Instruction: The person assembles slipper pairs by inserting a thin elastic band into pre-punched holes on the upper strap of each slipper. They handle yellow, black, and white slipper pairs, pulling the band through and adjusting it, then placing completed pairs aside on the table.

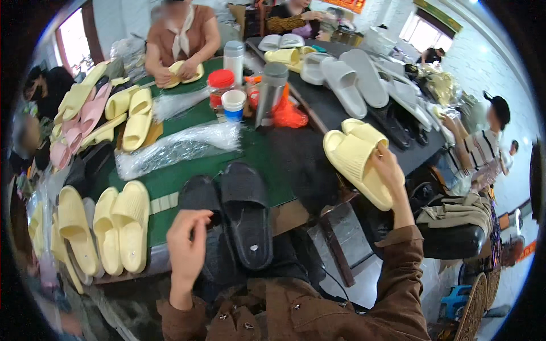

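Observation:
My right hand (pixel 389 173) is closed around a pair of pale yellow slides (pixel 355 159), nested together and lifted over the right side of the table with their toes toward the upper left. My left hand (pixel 189 241) is over the left slipper of a black pair, its fingers curled in toward the thumb; whatever lies between the fingertips is too small or hidden to make out. The black pair lies side by side at the table's near edge, and its right slipper (pixel 247 221) shows a small pale spot on the heel.
Several yellow slides (pixel 129 227) stand at the near left, beside white strips (pixel 165 203). Plastic bags (pixel 182 149), a red-lidded jar (pixel 220 85), paper cups (pixel 233 102) and a grey flask (pixel 272 94) occupy the middle. Grey slides (pixel 344 85) lie far right; a co-worker handles yellow slides (pixel 185 74).

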The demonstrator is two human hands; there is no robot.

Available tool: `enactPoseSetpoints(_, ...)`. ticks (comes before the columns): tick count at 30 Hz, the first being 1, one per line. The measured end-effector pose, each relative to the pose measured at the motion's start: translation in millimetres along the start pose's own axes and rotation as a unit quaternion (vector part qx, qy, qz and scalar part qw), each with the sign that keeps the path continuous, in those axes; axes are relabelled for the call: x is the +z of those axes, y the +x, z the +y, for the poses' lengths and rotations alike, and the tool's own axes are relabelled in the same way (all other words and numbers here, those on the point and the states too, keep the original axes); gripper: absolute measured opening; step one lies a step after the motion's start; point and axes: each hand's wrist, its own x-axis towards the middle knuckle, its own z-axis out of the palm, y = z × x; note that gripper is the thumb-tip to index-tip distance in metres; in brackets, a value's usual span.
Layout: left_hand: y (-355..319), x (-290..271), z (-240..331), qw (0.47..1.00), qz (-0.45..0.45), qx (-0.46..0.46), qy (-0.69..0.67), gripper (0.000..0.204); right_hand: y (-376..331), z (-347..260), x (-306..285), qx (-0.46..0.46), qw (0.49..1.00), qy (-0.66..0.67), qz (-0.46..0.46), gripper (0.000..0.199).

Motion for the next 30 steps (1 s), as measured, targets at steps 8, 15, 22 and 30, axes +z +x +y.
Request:
enactPoseSetpoints(8,-59,24,-28,0.986,-0.072,0.004,0.152,0.051,10,52,-2,-0.043,0.993,0.079,-0.082,0.019)
enactPoseSetpoints(15,-53,61,-33,0.949,-0.152,0.056,0.269,0.069,1,26,8,-0.047,0.994,0.097,-0.029,0.017)
enactPoseSetpoints(22,-45,84,-43,0.951,-0.081,0.069,0.291,0.072,1,33,8,-0.072,0.993,0.089,-0.008,0.018)
enactPoseSetpoints(30,-27,96,-50,0.953,-0.038,0.070,0.292,0.060,6,33,5,-0.050,0.998,0.048,-0.009,0.020)
